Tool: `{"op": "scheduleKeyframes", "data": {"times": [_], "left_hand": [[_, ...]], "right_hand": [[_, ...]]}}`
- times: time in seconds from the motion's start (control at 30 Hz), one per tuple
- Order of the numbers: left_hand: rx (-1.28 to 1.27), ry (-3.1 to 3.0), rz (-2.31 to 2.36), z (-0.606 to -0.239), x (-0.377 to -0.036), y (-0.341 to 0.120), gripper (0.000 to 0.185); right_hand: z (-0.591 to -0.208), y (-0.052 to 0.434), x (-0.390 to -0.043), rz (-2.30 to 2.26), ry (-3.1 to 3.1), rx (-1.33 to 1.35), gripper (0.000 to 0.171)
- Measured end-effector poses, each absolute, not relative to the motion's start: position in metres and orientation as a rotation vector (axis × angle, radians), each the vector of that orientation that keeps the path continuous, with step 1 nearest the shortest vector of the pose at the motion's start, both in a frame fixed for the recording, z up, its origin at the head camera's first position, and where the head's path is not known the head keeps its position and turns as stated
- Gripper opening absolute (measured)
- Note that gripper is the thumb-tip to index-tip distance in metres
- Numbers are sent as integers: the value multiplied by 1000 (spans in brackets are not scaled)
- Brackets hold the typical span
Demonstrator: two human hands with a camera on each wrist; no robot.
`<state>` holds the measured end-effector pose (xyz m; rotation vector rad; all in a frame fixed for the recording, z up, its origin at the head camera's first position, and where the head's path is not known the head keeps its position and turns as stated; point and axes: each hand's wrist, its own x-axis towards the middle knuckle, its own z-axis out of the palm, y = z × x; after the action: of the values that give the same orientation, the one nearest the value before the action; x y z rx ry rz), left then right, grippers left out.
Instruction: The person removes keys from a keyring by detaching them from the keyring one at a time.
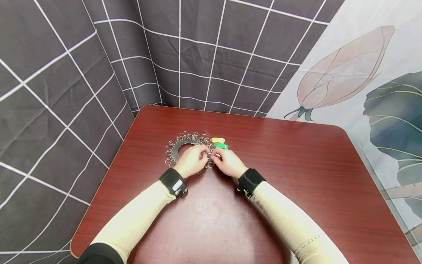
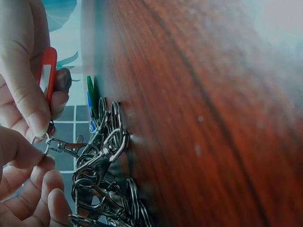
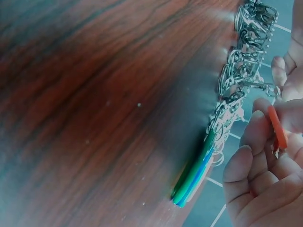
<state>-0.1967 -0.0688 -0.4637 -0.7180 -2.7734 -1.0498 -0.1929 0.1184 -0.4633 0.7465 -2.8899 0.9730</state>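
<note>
My left hand [image 1: 194, 160] pinches a small split ring [image 2: 46, 145] between thumb and finger. From it a metal swivel clasp [image 2: 66, 146] leads down to a grey ring-shaped plate [image 1: 175, 146] edged with many such clasps and rings. Close on the right, my right hand [image 1: 229, 162] holds a red key tag [image 2: 49, 66], its thumb and finger meeting at the same split ring. The right wrist view shows the red tag edge-on against the curled fingers. Whether the tag's loop is on the ring cannot be told.
Just behind the right hand, a yellow key tag [image 1: 218, 140] and a green key tag [image 1: 221, 146] lie on the red-brown table [image 1: 296, 168]. A blue edge [image 3: 202, 168] shows beside the green one. A dark gridded cloth [image 1: 197, 55] hangs behind the table.
</note>
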Motion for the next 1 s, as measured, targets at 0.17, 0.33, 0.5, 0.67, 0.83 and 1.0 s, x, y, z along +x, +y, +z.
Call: {"op": "scheduleKeyframes", "data": {"times": [0.17,0.33,0.5,0.67,0.83,1.0], "left_hand": [[-717,-2806,-1034,-466,-195,-69,12],[-713,-2845,-1055,-470,-194,-70,6],[-693,-2841,-1153,-470,-194,-71,5],[-634,-2820,-1240,-468,-191,-70,5],[-610,-2773,-1307,-466,-191,-71,6],[-571,-2736,-1405,-463,-196,-71,9]], "right_hand": [[-465,119,-192,1012,-2842,742,5],[-467,119,-190,1034,-2842,715,5],[-471,120,-190,1050,-2866,695,5],[-472,120,-189,1102,-2884,690,4],[-468,119,-189,1179,-2892,675,6],[-465,118,-195,1423,-2841,620,8]]}}
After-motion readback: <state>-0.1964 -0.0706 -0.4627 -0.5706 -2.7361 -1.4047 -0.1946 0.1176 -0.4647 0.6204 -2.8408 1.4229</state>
